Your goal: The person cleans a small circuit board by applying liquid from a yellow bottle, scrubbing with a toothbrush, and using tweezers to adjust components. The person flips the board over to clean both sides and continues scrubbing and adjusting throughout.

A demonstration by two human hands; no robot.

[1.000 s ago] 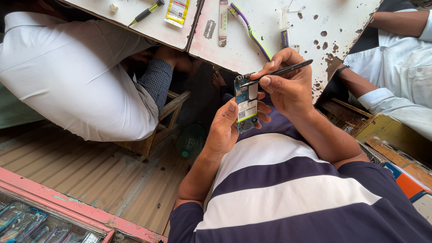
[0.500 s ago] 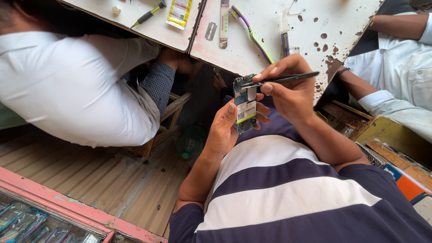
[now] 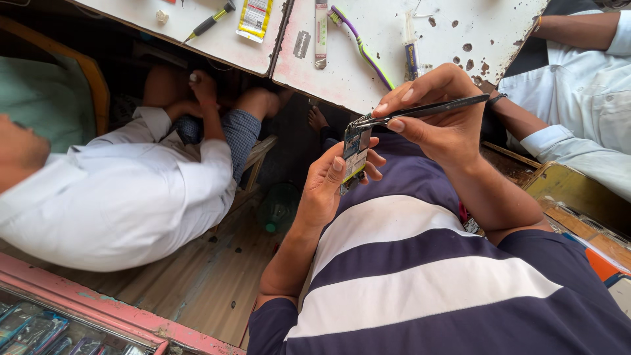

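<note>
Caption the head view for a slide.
Left hand holds an opened phone upright while right hand touches tweezers to its top edge.

Navy shirt [image 3: 420, 276] is banded w/ white stripes. Table [image 3: 368, 72] is seen white w/ brown spots. Toothbrush [image 3: 361, 46] is coloured purple & green; tweezers [image 3: 427, 110] black; circuit board [image 3: 355, 152] blue-green w/ yellow.

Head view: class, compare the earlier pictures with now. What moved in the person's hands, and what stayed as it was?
The tweezers in the right hand have tipped slightly flatter, tip still at the top edge of the circuit board. The co-worker in white has shifted left. The left hand holds the board upright as before. Nothing was picked up or let go.
</note>
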